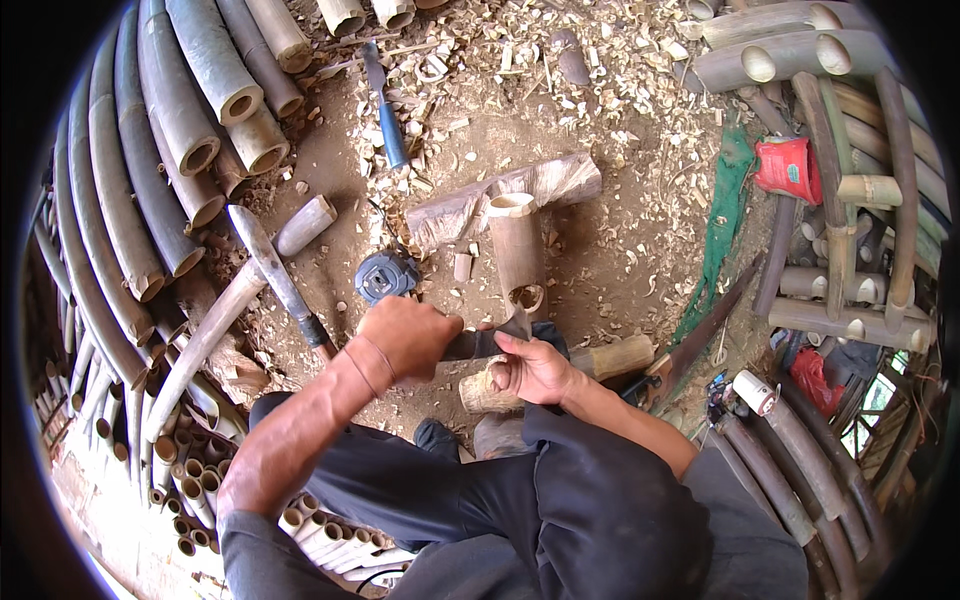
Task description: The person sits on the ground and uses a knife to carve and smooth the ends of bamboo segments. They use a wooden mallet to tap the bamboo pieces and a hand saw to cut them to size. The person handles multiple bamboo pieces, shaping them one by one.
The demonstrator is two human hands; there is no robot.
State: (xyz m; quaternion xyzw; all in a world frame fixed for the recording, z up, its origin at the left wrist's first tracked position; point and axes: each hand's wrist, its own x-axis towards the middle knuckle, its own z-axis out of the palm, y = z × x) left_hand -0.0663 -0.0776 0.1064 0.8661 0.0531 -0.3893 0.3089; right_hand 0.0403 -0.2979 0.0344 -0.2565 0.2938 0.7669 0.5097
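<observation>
My left hand point(410, 338) is closed in a fist around one end of a dark knife point(472, 345). Its shiny tip angles up towards the bamboo piece in front. My right hand point(540, 372) has its fingers curled and its thumb against the knife near that tip. Just ahead stands or lies a short bamboo piece point(516, 248), with a hole cut in its near end. Another bamboo length point(618, 357) lies crosswise under my right hand. What exactly my left fingers cover is hidden.
Left of the bamboo lie a tape measure point(386, 276) and a long-bladed tool point(272, 268). A blue-handled chisel point(389, 128) rests among shavings. Beyond the bamboo is a split log point(505, 200). A saw point(700, 335) lies right; bamboo poles point(130, 190) are stacked left.
</observation>
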